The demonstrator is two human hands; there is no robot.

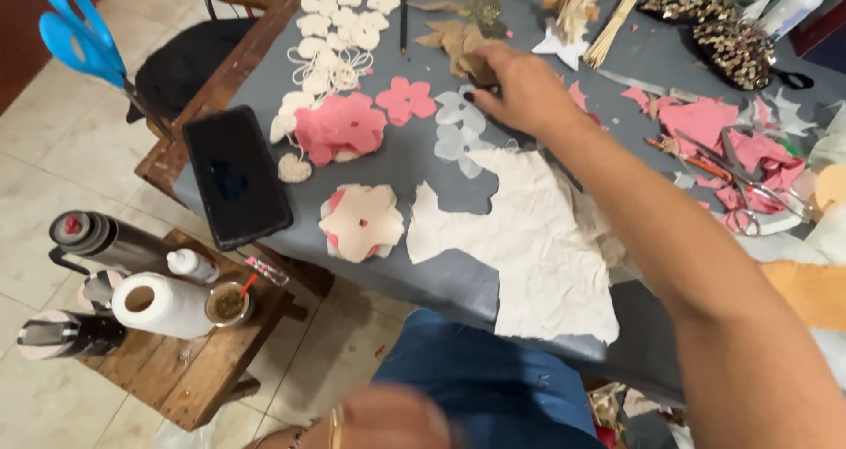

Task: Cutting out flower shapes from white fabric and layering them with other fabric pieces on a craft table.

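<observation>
Our right hand is stretched out over the grey table, fingers pinching the brown paper petals just beyond the translucent petals, while our left hand, low and blurred, we cannot tell whether clenched or released.

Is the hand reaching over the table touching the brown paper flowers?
Touching. In the head view the right hand has its fingertips resting on the brown paper flowers, with no gap between them. The left hand is low and blurred, away from the table.
</observation>
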